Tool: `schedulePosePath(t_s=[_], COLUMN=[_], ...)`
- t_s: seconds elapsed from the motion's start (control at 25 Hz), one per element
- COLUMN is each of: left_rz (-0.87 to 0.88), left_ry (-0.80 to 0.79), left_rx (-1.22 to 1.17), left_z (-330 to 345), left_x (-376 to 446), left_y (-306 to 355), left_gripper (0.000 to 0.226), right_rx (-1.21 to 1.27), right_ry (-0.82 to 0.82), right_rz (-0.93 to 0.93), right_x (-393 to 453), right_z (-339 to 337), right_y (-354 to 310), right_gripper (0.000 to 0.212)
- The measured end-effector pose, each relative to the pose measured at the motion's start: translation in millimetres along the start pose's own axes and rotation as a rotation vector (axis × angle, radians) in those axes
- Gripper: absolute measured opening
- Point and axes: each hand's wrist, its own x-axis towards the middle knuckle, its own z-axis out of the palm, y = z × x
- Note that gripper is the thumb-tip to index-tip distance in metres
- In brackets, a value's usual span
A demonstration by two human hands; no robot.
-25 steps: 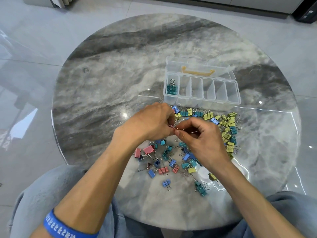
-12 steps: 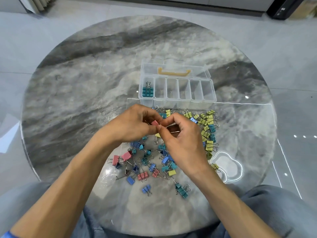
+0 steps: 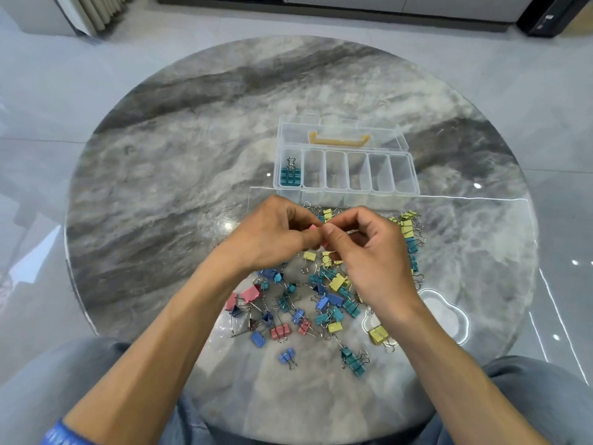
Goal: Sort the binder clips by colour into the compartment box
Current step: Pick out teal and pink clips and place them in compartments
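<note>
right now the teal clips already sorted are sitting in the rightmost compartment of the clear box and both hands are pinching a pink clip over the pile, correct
Not quite. The head view shows the teal clips in the leftmost compartment of the clear box, not the rightmost; the other compartments look empty. The rest holds: the left hand and right hand pinch a pink clip over the pile.

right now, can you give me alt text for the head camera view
Both hands, left hand and right hand, pinch a pink clip together above a loose pile of clips on a round marble table. Behind them sits a clear compartment box, lid open, with teal clips in its leftmost compartment.
</note>
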Motion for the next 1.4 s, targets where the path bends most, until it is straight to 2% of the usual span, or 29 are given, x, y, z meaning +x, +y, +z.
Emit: schedulePosePath(t_s=[0.2, 0.32, 0.72, 0.96, 1.16, 1.4], left_rz=[0.027, -0.038, -0.077, -0.063, -0.041, -0.006], left_ry=[0.001, 0.013, 0.006, -0.023, -0.007, 0.112], left_rx=[0.002, -0.107, -0.192, -0.218, -0.143, -0.024], left_z=[-1.5, -1.3, -3.0, -3.3, -0.7, 3.5], left_x=[-0.8, -2.1, 0.0, -1.6, -1.8, -1.6], left_y=[-0.7, 1.7, 3.2, 4.5, 3.2, -2.8], left_gripper=[0.009, 0.008, 0.023, 0.028, 0.024, 0.019], right_rx=[0.074, 0.049, 0.017, 0.083, 0.1, 0.021], right_ry=[0.011, 0.045, 0.065, 0.089, 0.05, 0.013], right_rz=[0.012, -0.022, -0.068, 0.001, 0.083, 0.002], right_x=[2.3, 2.8, 3.1, 4.5, 8.7, 12.1], right_z=[1.6, 1.1, 4.3, 0.4, -4.2, -8.7], right_y=[-0.5, 0.9, 3.1, 2.5, 2.7, 2.1], right_gripper=[0.007, 0.008, 0.007, 0.006, 0.004, 0.008])
